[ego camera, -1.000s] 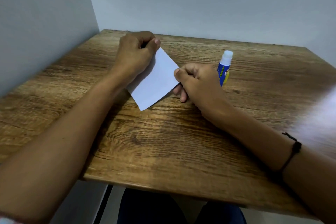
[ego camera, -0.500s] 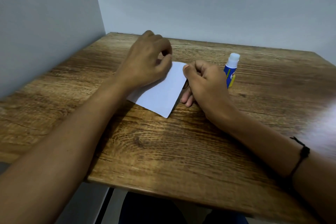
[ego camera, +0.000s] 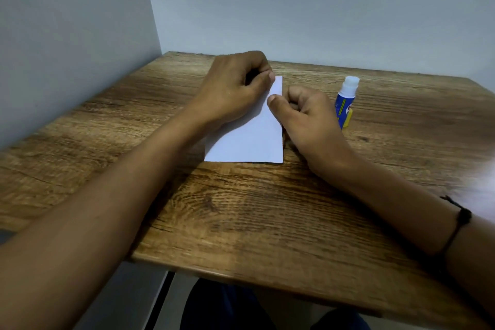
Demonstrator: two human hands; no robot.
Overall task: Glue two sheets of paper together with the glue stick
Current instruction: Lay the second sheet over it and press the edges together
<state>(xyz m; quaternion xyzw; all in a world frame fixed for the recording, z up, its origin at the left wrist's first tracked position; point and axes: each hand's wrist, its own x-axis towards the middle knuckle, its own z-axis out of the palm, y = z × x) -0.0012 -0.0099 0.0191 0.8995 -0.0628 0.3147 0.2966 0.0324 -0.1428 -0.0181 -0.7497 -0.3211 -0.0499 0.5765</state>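
Observation:
A white paper (ego camera: 251,142) lies flat on the wooden table (ego camera: 267,217) at its middle; I cannot tell whether it is one sheet or two stacked. My left hand (ego camera: 233,86) covers its far left part, fingers curled, thumb tip pinching the top corner. My right hand (ego camera: 305,118) sits at the paper's right edge, fingers curled, thumb pressing on that edge. A blue glue stick (ego camera: 346,102) with a white cap stands upright just right of my right hand, apart from it.
Grey walls close the table on the left and at the back. The table's front edge runs close to my lap. A black cord bracelet (ego camera: 458,220) is on my right wrist.
The paper has turned clockwise, so its near edge now runs parallel to the table's front. Both hands turned with it and came closer together at its top.

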